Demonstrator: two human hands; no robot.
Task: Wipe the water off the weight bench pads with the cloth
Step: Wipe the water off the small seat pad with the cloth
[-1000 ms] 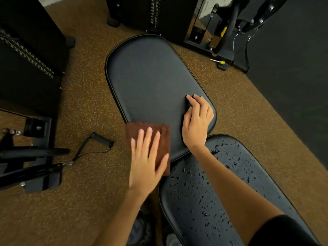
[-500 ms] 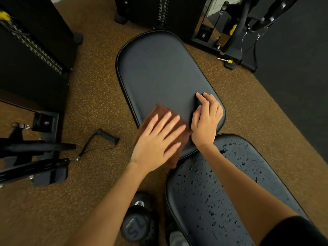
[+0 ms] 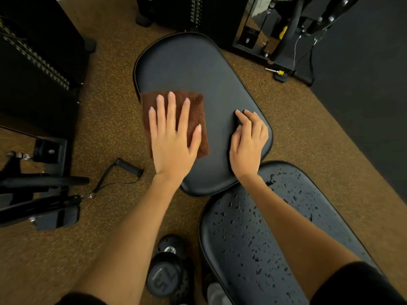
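Observation:
A folded brown cloth (image 3: 198, 111) lies flat on the left side of the far black bench pad (image 3: 193, 69), whose surface looks dry. My left hand (image 3: 174, 137) presses on the cloth with straight, spread fingers. My right hand (image 3: 247, 139) rests on the same pad near its right edge, fingers lightly bent, holding nothing. The near bench pad (image 3: 253, 234) at lower right is covered with water droplets; my right forearm crosses above it.
A black dumbbell (image 3: 167, 274) lies on the brown speckled floor beside the near pad. A cable handle (image 3: 128, 167) and machine frame (image 3: 39, 194) sit at left. Weight-stack machines (image 3: 275, 29) stand behind the far pad. Dark flooring lies at right.
My left hand has slid the cloth from the pad's near left edge up along its left side, turning it square. My right hand stays on the pad's right side.

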